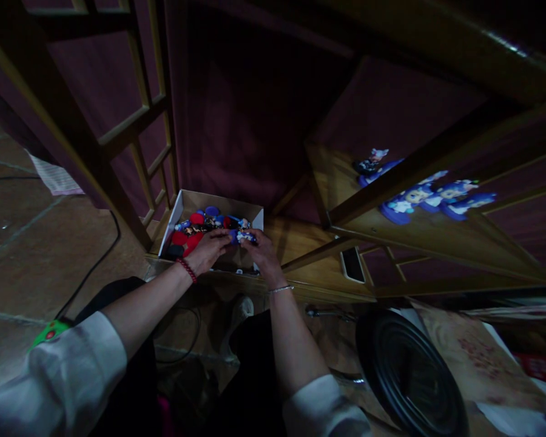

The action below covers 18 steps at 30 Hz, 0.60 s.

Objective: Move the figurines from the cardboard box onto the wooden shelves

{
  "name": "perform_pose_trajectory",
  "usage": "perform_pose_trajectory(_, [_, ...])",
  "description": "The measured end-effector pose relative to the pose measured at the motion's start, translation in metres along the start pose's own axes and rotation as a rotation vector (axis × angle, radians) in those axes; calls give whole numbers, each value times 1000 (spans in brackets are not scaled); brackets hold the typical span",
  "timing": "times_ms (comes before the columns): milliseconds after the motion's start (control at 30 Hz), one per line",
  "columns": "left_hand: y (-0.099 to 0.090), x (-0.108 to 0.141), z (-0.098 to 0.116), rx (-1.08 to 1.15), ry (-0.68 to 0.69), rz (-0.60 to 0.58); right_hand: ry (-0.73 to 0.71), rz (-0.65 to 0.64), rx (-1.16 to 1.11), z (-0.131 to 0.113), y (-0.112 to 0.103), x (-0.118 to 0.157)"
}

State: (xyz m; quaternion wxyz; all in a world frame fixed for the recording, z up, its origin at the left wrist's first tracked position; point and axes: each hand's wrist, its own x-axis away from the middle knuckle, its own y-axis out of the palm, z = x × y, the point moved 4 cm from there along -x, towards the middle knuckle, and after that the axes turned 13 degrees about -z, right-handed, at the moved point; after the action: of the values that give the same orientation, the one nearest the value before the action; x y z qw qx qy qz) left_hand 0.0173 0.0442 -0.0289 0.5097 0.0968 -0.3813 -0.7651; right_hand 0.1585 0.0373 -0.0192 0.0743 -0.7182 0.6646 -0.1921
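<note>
A small blue-and-white figurine (244,237) with a purple round base is held between my two hands, over the right part of an open cardboard box (175,217). My left hand (210,249), with a red bead bracelet at the wrist, has its fingertips at the purple base. Closed on the figure's body are the fingers of my right hand (262,250), which wears a silver bracelet. Several other figurines (195,229) lie jumbled in the box, along with red round bases (179,238). Fine details are dim and small.
More blue-and-white figurines (412,197) stand on a wooden shelf (377,227) at the right. A phone-like dark device (352,264) rests on the lower board. Wooden lattice (141,121) rises at left. A black round stool (409,373) stands at lower right; a cable (95,261) crosses the floor.
</note>
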Motion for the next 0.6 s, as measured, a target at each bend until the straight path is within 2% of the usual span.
perform_pose_trajectory(300, [0,4,5,14,-12,-21,65,-37,-223,-13,4,8])
perform_pose_trajectory(600, [1,4,7,-16,-37,-29,78,-51,-304,-13,6,8])
